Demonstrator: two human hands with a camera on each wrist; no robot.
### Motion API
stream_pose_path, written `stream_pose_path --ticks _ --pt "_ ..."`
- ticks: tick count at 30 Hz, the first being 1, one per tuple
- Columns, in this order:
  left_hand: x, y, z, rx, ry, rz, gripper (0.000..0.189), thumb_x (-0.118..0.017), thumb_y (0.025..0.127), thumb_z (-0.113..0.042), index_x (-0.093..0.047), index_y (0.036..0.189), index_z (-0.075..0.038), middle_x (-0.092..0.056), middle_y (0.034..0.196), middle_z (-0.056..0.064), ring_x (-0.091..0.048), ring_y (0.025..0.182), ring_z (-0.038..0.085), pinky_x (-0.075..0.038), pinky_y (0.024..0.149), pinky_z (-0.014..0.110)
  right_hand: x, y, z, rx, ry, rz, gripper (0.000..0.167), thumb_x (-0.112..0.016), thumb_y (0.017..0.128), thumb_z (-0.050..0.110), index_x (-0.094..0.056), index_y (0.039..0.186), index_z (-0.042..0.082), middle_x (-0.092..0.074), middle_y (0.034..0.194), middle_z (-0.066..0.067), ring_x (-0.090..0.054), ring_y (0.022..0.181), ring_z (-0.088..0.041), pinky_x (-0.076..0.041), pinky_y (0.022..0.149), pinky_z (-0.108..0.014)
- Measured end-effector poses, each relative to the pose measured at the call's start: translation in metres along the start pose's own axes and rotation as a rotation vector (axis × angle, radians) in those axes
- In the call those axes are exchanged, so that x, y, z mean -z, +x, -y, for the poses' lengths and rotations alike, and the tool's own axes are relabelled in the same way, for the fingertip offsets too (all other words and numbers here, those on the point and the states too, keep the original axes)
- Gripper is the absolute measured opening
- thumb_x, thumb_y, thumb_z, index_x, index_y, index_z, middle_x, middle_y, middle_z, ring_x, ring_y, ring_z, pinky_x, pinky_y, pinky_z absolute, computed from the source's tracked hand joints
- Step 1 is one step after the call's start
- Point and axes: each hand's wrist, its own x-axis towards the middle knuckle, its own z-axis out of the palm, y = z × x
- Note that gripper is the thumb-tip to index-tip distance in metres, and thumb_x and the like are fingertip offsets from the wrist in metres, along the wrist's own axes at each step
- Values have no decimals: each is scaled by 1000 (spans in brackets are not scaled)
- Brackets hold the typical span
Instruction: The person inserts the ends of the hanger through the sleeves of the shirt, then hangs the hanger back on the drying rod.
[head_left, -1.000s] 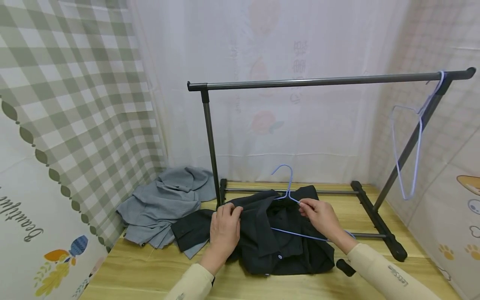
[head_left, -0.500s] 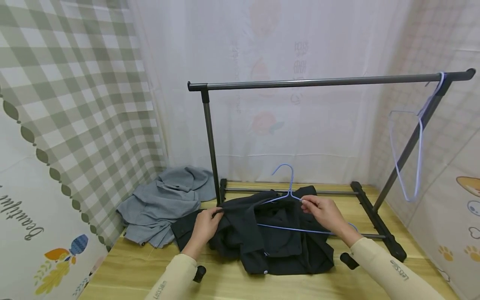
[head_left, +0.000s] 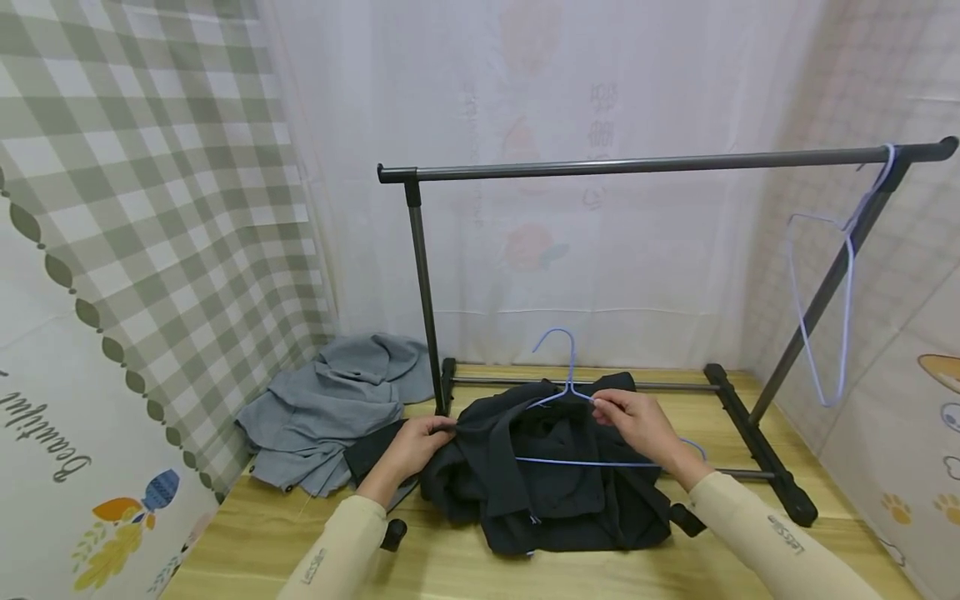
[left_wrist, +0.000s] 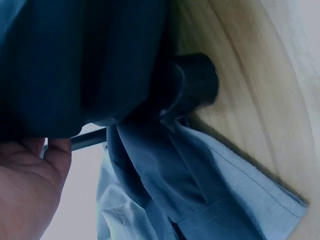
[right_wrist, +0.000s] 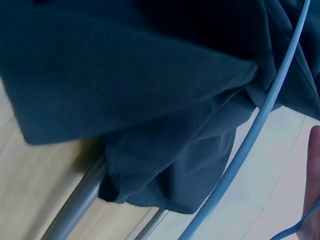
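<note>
A black shirt (head_left: 555, 492) lies bunched on the wooden table, its collar side toward the rack. Inside its neck opening sits a blue wire hanger (head_left: 572, 358), hook up, its left shoulder under the cloth and its right end outside. My right hand (head_left: 636, 423) pinches the hanger's right shoulder close to the hook's base. My left hand (head_left: 415, 448) pinches the shirt's left shoulder cloth between thumb and fingers. In the left wrist view, dark shirt cloth (left_wrist: 75, 65) hangs over the fingertips. The right wrist view has the hanger's lower bar (right_wrist: 245, 150) crossing in front of the shirt.
A grey garment (head_left: 330, 408) lies heaped at the left, partly under a black sleeve. Behind the shirt stands a dark metal clothes rack (head_left: 600, 168); a second blue hanger (head_left: 846, 283) hangs at its right end. Rack feet (head_left: 780, 479) reach forward on the table.
My left hand has moved left from the middle of the shirt's shoulder to its outer part, drawing the cloth over the hanger's left side. My right hand keeps its pinch.
</note>
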Motion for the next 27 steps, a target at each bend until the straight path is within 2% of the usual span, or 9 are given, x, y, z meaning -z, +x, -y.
stream_pose_path --ticks 4,7,11,15,17,21,24,27 --pt "-5 2 -8 -42 -15 27 25 -58 100 -11 -71 121 -8 -65 127 12 -59 119 32 -47 99 47 -11 3 9 31 23 22 12 -61 97 1 -73 100 -4 -71 82 -4 -70 74 -12 -57 68 -24" --pt "-8 3 -14 -71 25 35 27 -56 100 -9 -70 124 -10 -63 130 12 -57 122 32 -46 99 49 -18 5 17 54 18 61 12 -61 97 3 -73 101 -1 -71 84 -3 -70 76 -12 -57 70 -24" --pt "-8 3 -17 -35 89 2 24 -60 100 -16 -71 121 -16 -64 127 8 -59 119 31 -47 97 49 -21 5 22 34 -3 59 12 -62 97 4 -73 102 1 -71 85 -2 -70 77 -12 -56 70 -23" --pt "-4 1 -13 -3 106 -18 25 -66 98 -25 -70 121 -18 -66 123 5 -62 112 27 -49 94 47 -18 5 19 14 -4 20 13 -62 97 3 -72 103 -2 -71 86 -4 -70 77 -14 -56 70 -22" --pt "-1 -1 -11 9 94 -31 35 -67 97 -28 -65 129 -16 -64 127 6 -62 112 27 -49 94 47 -16 5 18 11 3 -7 13 -62 97 2 -72 103 -3 -71 85 -5 -71 76 -15 -56 69 -23" --pt "2 -5 -6 74 34 -94 66 -71 93 -33 -43 150 -14 -55 137 15 -59 116 33 -47 94 52 -13 6 15 10 32 -59 14 -61 98 2 -71 102 -6 -71 83 -7 -70 74 -15 -57 68 -25" --pt "3 -8 -3 130 -3 -150 79 -74 90 -34 -32 155 -15 -53 135 16 -56 118 35 -47 93 54 -11 6 13 -12 40 -99 15 -60 99 4 -71 103 -6 -71 84 -9 -70 74 -14 -57 68 -24" --pt "3 -10 1 164 -17 -183 77 -75 89 -31 -35 152 -11 -55 129 14 -56 115 32 -47 91 51 -9 4 13 -46 23 -142 16 -60 99 5 -71 104 -5 -71 84 -9 -69 74 -14 -56 68 -22"
